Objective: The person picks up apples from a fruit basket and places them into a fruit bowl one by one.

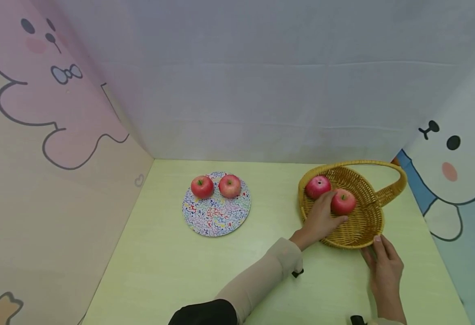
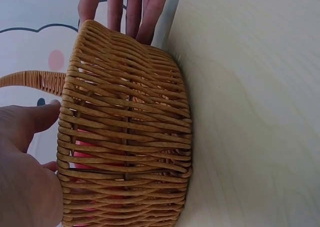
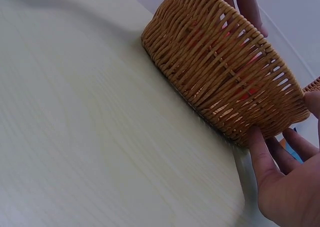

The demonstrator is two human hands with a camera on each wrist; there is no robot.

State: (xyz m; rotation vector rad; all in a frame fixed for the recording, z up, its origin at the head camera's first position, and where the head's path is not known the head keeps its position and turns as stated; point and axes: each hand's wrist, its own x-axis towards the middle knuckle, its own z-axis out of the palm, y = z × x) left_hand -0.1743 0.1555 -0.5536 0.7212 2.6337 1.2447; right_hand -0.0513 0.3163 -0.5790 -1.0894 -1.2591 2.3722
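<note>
On my head feed, the left grip (image 1: pixel 320 219) has fingers and thumb around a red apple (image 1: pixel 344 203), which sits inside the wicker basket (image 1: pixel 355 234), stem end showing. My right grip (image 1: pixel 386 267) holds the basket's near right side, thumb on the rim and fingers against the outer weave. A pinker apple (image 1: pixel 317 188) lies in the basket beside the left fingers, and the handle (image 1: pixel 389 193) arches over the far side. Well to the left on the pale table (image 1: pixel 148 271), I see a round speckled plate (image 1: pixel 217 219) carrying two apples (image 1: pixel 202 187) side by side
</note>
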